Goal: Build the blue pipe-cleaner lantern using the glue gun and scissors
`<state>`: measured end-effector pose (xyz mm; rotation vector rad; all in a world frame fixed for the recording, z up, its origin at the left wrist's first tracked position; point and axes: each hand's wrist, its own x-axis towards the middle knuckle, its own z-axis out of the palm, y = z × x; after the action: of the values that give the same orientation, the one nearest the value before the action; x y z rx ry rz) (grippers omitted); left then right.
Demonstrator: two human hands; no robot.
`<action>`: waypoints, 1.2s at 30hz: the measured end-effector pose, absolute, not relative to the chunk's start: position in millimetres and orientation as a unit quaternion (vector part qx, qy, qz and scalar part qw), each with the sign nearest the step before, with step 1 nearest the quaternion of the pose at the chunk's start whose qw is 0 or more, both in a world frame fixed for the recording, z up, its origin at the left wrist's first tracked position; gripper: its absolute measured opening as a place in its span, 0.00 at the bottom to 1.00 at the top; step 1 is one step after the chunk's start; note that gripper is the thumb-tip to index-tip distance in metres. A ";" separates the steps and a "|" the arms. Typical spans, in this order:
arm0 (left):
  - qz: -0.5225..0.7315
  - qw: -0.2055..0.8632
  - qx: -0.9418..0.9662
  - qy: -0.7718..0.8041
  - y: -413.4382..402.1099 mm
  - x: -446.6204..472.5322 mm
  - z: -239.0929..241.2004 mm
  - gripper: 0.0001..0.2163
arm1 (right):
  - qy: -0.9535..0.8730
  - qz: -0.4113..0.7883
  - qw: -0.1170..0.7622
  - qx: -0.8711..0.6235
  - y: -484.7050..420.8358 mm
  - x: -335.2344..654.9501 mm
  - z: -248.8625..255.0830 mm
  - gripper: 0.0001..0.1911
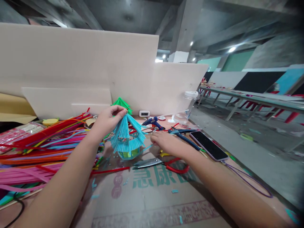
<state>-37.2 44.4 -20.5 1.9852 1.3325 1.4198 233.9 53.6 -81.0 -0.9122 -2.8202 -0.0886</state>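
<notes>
A small pagoda-shaped craft [129, 144] of pleated light blue strips stands on the cardboard, with a yellow-green base. My left hand [112, 115] pinches its pointed top between thumb and fingers. To its right, my right hand [167, 142] is low over the table, fingers bent together. A light blue strip [147, 148] runs from beside the craft to those fingertips, which seem closed on it; their undersides are hidden. Just below lie red-handled snips [154, 163]. A blue glue gun [153, 122] rests behind my right hand. The green pleated peak [121, 104] shows behind the craft.
Bundles of coloured strips [47, 152] cover the left side. Blue-handled pliers [184, 134] and a phone [209, 145] with a cord lie to the right. A clear plastic jar [186, 107] and a small digital clock [144, 113] stand at the back, before a white board [78, 60].
</notes>
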 end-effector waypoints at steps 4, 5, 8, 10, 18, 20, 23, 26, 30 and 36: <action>0.506 0.180 0.700 0.470 45.2 -41.1 -19.2 0.17 | -0.918 0.039 0.089 -0.384 34.6 266.1 -28.8 0.07; 0.507 0.178 0.700 0.470 45.3 -41.6 -18.9 0.17 | -0.918 0.068 0.083 -0.381 29.5 274.9 -16.9 0.07; 0.504 0.178 0.702 0.471 45.9 -41.6 -19.3 0.17 | -0.920 0.157 0.079 -0.351 19.7 293.0 4.9 0.09; 0.501 0.182 0.704 0.469 47.3 -41.0 -20.8 0.17 | -0.905 0.185 0.152 -0.352 19.5 293.8 6.4 0.11; 0.495 0.168 0.709 0.474 51.2 -43.6 -24.8 0.20 | -0.849 0.197 0.308 -0.381 28.0 250.8 -19.6 0.11; 0.480 0.185 0.719 0.467 48.3 -45.3 -22.8 0.20 | -0.833 0.188 0.335 -0.398 28.9 246.7 -22.3 0.11; 0.456 0.203 0.736 0.458 42.2 -47.1 -17.9 0.22 | -0.808 0.200 0.374 -0.409 31.2 245.7 -24.8 0.11; 0.470 0.196 0.724 0.465 35.6 -46.1 -11.3 0.22 | -0.804 0.210 0.391 -0.397 29.4 241.5 -27.5 0.10; 0.516 0.136 0.689 0.490 27.6 -42.0 -2.3 0.23 | -0.836 0.170 0.375 -0.363 12.9 224.8 -31.6 0.09; 0.514 0.193 0.694 0.465 21.0 -35.6 4.0 0.27 | -0.862 0.171 0.316 -0.357 -14.0 205.0 -35.3 0.07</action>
<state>-35.6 21.0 4.0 1.9480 1.3059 1.4426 205.0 -14.0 -35.3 -0.9399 -2.2705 0.4502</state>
